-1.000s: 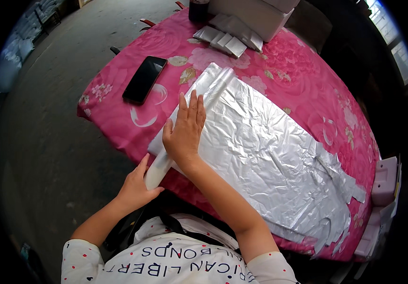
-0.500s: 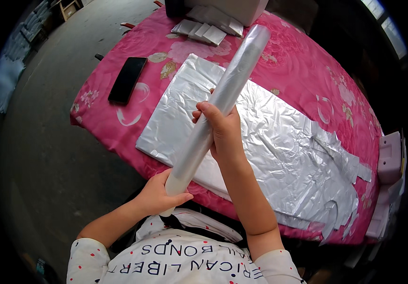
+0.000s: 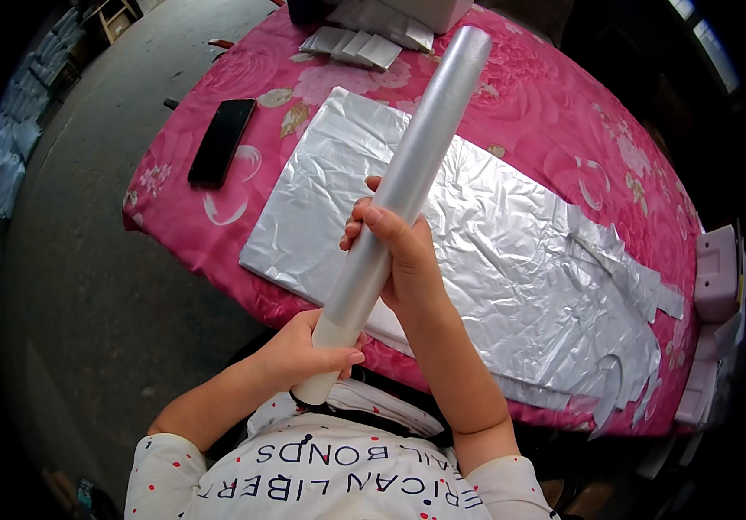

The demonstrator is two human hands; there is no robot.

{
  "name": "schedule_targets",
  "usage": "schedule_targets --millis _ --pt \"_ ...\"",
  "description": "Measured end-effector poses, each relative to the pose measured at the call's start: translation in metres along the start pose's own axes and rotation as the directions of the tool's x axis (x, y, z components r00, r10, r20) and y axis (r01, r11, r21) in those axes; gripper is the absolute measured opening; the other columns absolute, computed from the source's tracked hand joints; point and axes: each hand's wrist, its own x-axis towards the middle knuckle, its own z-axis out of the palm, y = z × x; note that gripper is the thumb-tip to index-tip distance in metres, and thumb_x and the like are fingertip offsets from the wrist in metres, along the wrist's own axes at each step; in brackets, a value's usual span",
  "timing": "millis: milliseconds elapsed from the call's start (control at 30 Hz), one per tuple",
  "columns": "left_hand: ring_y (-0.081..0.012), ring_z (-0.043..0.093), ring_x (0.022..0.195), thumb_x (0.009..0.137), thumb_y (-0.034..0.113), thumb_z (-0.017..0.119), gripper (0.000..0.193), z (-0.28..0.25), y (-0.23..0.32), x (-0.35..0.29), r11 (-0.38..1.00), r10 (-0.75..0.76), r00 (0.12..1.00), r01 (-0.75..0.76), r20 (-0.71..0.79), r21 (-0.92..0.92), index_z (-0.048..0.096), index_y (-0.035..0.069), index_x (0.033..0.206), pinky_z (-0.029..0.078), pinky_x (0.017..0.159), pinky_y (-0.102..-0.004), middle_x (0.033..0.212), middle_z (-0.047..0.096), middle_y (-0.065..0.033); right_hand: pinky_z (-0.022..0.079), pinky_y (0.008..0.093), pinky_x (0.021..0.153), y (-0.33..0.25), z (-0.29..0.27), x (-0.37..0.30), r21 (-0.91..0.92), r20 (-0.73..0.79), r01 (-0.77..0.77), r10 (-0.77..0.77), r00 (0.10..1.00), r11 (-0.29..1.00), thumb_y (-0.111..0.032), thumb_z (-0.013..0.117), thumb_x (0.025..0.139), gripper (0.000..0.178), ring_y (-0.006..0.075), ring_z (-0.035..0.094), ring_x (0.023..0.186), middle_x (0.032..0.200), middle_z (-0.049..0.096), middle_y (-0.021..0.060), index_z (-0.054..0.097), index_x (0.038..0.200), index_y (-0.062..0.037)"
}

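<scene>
Holding a long silver foil roll in both hands, the person kept it raised above the table, tilted so its far end pointed up and away toward the table's far side. Left hand was closed round the roll's near, lower end, fingers wrapped, thumb on top. Right hand gripped the roll about midway, fingers curled over it from the right side. The roll ran between the two hands, near end close to the chest. Beneath it a crinkled foil sheet lay flat on the pink floral tablecloth. A black phone lay to the left of the sheet, apart from it. Folded white papers sat at the far edge
</scene>
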Motion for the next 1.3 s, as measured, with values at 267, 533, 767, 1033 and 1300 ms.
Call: schedule_targets --millis 267,533,767,1033,1300 --pt "-0.0142 0.056 0.060 0.071 0.016 0.071 0.033 -0.002 -0.008 0.005 0.990 0.028 0.993 -0.011 0.119 -0.139 0.053 0.002 0.094 0.047 0.056 -0.0285 0.073 0.054 -0.0053 0.050 0.0301 0.067 0.010 -0.002 -0.010 0.033 -0.007 -0.070 0.071 0.997 0.997 -0.024 0.070 0.071 0.067 0.0131 0.055 0.072 0.082 0.051 0.0063 0.031 0.119 0.0011" --pt "-0.0140 0.057 0.079 0.078 0.027 0.065 0.045 -0.013 -0.006 0.016 0.994 0.113 0.978 -0.112 0.175 -0.015 0.049 0.000 0.110 0.048 0.073 -0.0295 0.093 0.058 -0.0093 0.050 0.0312 0.067 0.012 -0.004 -0.014 -0.041 -0.100 -0.022 0.018 0.995 0.999 -0.017 0.068 0.074 0.057 0.0150 0.056 0.073 0.082 0.052 0.0071 0.034 0.116 0.0019" --pt "-0.0144 0.059 0.073 0.090 0.042 0.047 0.046 -0.020 -0.024 0.034 0.936 0.205 0.974 -0.166 -0.100 0.310 0.049 0.001 0.111 0.048 0.066 -0.0280 0.083 0.059 -0.0087 0.050 0.0326 0.071 0.048 -0.020 -0.021 -0.195 -0.187 -0.034 -0.003 0.982 0.980 -0.015 0.069 0.076 0.055 0.0163 0.057 0.078 0.089 0.054 0.0099 0.037 0.116 0.0043" --pt "-0.0119 0.057 0.059 0.092 0.041 0.043 0.043 -0.053 -0.043 0.006 0.942 -0.332 0.932 0.321 0.144 0.094 0.051 0.002 0.109 0.049 0.055 -0.0252 0.072 0.056 -0.0056 0.046 0.0322 0.079 -0.018 -0.128 0.027 -0.257 -0.344 0.057 -0.146 0.927 0.965 -0.018 0.066 0.080 0.047 0.0161 0.056 0.088 0.094 0.056 0.0078 0.042 0.115 0.0023" --pt "-0.0104 0.055 0.057 0.088 0.045 0.050 0.050 -0.072 -0.062 -0.010 0.935 -0.346 0.913 0.354 0.216 0.002 0.054 0.000 0.109 0.048 0.052 -0.0258 0.068 0.055 -0.0033 0.038 0.0154 0.057 -0.074 -0.147 0.014 -0.508 -0.286 -0.130 -0.024 0.958 0.851 -0.020 0.060 0.085 0.024 0.0035 0.050 0.067 0.092 0.062 0.0027 0.060 0.102 -0.0034"
